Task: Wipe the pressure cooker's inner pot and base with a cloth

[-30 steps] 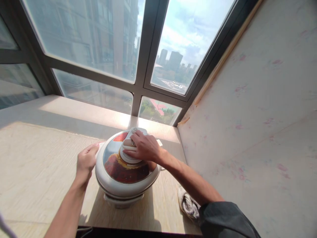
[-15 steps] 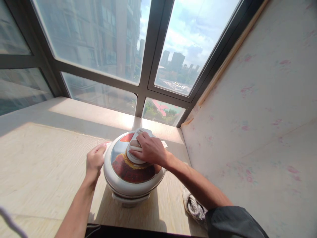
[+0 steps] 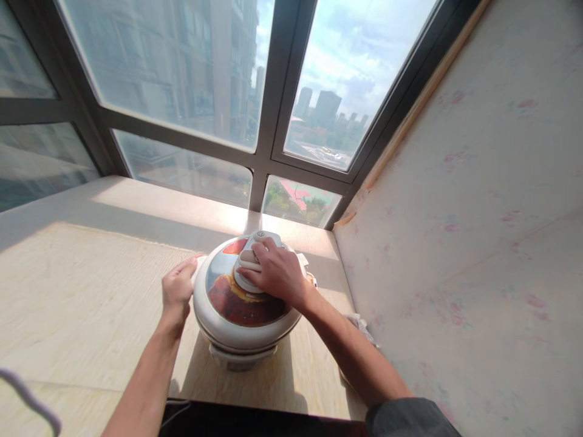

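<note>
A round white electric cooker (image 3: pixel 228 328) with a shiny picture lid stands on the pale wooden counter (image 3: pixel 82 291) near the window corner. My right hand (image 3: pixel 277 273) lies on top of the lid, fingers wrapped over its white handle (image 3: pixel 248 258). My left hand (image 3: pixel 177 291) rests against the cooker's left rim, fingers curled against the side.
A crumpled cloth (image 3: pixel 362 321) lies on the counter right of the cooker, partly behind my right forearm. A pale wall (image 3: pixel 455 243) closes the right side. Dark-framed windows (image 3: pixel 268 133) stand behind the sill. A dark edge (image 3: pixel 255 419) runs along the counter's near side.
The view shifted slightly, so the cooker sits a little higher and more central. Both hands keep their hold on the cooker. The cloth is now more hidden by my forearm.
</note>
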Tool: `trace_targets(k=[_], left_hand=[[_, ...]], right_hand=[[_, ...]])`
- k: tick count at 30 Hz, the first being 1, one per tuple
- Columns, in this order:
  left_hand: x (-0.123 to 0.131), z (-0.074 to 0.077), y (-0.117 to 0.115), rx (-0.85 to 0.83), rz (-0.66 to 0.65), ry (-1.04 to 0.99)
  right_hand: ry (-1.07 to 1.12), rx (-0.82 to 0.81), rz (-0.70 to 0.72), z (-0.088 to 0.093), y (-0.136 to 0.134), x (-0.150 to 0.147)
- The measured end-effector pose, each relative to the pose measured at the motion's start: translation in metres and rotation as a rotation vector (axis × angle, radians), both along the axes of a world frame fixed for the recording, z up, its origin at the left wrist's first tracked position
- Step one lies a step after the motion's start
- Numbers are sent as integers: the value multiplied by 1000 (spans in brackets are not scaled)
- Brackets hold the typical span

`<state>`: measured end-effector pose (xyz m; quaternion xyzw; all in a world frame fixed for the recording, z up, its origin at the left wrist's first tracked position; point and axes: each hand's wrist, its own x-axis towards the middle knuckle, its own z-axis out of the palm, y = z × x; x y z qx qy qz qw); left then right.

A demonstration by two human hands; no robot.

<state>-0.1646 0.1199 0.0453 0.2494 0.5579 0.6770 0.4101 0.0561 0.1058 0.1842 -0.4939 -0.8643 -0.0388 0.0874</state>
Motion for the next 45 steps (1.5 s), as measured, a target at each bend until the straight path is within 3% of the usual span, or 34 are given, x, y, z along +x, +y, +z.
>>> trace_targets(k=[16,29,34,40,45], left_hand=[[2,1,-2,9,-10,7],[4,1,-3,33,-7,88],[4,-1,-4,28,-10,105],[1,-2,-3,30,-32,122],[0,-2,-3,16,-10,124]], right_hand=[[40,2,-66,-1,-7,-6],[117,-40,-346,-8,-15,-31],[88,-61,-337,-2,-17,-28],[107,-59,-215,3,-14,-20],[252,-28,-182,11,-5,-5]])
